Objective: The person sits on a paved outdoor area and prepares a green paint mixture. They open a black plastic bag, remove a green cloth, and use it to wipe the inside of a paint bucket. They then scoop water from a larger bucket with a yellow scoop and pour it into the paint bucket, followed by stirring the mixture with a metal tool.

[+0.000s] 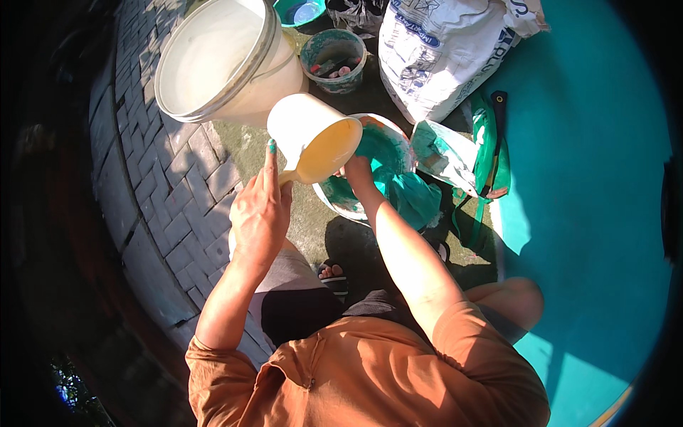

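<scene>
My left hand (260, 213) grips the handle of a cream plastic dipper (299, 117), which is tipped sideways, its yellowish inside showing; teal paint marks my index fingertip. Beyond and below the dipper is a white bucket (336, 205) smeared with teal paint (386, 156), with a teal cloth or plastic (420, 199) over its right side. My right hand (358, 172) reaches into this bucket, its curled fingers partly hidden by the dipper; what they hold I cannot make out.
A large white bucket (174, 85), a small paint-stained bucket (344, 82), a teal basin (306, 11) and a white sack (434, 50) lie beyond. A long-handled tool (498, 117) rests by green fabric and a stained container (445, 153). Grey pavers (171, 199) and a teal surface (583, 178) flank me.
</scene>
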`<state>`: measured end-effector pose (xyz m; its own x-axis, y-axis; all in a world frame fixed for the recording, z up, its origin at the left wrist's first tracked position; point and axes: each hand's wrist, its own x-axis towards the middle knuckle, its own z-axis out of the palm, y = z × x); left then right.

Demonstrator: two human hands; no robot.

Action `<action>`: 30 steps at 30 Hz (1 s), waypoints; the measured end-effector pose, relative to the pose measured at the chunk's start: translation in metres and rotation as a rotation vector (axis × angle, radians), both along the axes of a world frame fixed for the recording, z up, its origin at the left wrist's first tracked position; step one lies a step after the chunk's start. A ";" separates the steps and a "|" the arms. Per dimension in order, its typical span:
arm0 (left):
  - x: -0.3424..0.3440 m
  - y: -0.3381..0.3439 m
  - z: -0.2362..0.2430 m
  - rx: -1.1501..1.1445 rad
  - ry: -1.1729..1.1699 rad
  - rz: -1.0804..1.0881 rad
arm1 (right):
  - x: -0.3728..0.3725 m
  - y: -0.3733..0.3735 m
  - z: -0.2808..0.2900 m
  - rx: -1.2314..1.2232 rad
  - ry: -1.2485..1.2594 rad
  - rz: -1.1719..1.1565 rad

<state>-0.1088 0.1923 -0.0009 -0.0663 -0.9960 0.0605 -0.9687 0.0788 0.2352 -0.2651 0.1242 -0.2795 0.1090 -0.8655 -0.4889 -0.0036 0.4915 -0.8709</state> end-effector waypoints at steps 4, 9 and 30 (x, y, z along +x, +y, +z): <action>0.007 0.006 0.004 -0.041 -0.042 -0.020 | 0.016 0.005 0.030 0.243 -0.072 -0.162; 0.000 0.000 0.003 0.019 -0.030 -0.003 | 0.011 -0.005 0.045 0.357 -0.262 -0.356; 0.003 0.004 -0.006 -0.023 -0.049 -0.077 | 0.007 -0.007 0.045 0.314 -0.620 -0.469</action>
<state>-0.1055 0.1966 -0.0066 -0.1459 -0.9862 0.0782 -0.9699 0.1582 0.1854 -0.2578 0.1175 -0.2350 0.1003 -0.7218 -0.6847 0.6964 0.5424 -0.4698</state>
